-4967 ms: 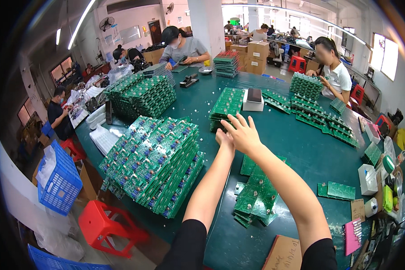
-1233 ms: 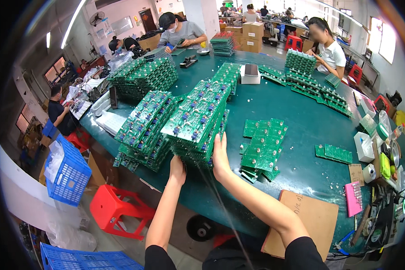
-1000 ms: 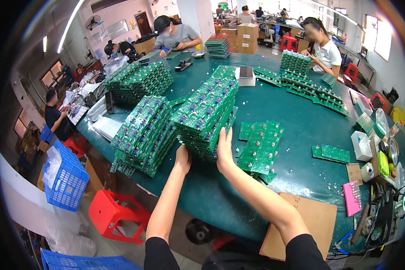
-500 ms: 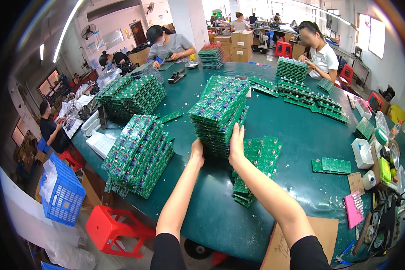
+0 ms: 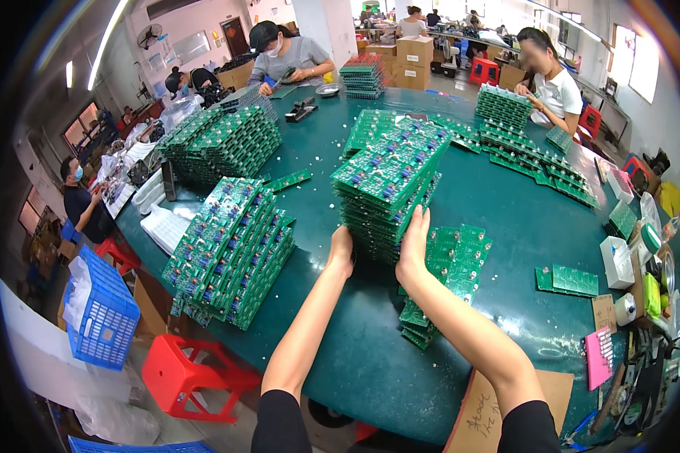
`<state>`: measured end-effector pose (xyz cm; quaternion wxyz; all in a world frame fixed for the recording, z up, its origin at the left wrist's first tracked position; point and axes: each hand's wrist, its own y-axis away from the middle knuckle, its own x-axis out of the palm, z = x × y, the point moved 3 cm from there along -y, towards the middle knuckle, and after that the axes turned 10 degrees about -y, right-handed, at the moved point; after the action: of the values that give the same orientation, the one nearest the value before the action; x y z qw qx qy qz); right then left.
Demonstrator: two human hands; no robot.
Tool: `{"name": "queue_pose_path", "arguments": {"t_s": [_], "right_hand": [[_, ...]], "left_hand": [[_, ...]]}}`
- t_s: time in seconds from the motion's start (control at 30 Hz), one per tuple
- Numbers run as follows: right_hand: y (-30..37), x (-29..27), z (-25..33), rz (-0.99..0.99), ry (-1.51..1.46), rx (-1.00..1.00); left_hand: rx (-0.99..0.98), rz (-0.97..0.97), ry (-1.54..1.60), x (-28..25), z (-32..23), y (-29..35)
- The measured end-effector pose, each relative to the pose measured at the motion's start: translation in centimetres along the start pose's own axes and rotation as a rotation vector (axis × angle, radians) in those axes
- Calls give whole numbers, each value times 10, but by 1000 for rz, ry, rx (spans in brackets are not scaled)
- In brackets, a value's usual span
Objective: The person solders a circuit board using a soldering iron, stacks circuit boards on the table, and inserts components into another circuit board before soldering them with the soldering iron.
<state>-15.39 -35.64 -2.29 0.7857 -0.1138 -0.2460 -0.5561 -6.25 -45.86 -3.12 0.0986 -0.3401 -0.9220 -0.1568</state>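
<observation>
Clasping a tall rectangular green circuit-board stack (image 5: 393, 172) between half-open left hand (image 5: 341, 251) and right hand (image 5: 412, 246); shifted rightward, now apart from the slanting green circuit-board pile (image 5: 221, 238), making 2.

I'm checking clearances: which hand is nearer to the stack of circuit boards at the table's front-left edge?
Left. The left hand is to the right of the front-left stack, apart from it; the right hand is farther right, beyond the held boards.

circuit boards (image 5: 394, 167): green, blue-speckled | tabletop (image 5: 540, 223): teal-green | stool (image 5: 172, 370): red | crate (image 5: 107, 325): blue
</observation>
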Motion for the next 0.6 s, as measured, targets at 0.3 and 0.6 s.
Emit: {"name": "queue_pose_path", "arguments": {"t_s": [0.3,0.6], "right_hand": [[-36,3,-3,-59,30,-41],[-93,0,0,114,-79,-26]], "left_hand": [[-10,38,-14,12,1,-37],[18,21,-9,32,4,-78]]}}
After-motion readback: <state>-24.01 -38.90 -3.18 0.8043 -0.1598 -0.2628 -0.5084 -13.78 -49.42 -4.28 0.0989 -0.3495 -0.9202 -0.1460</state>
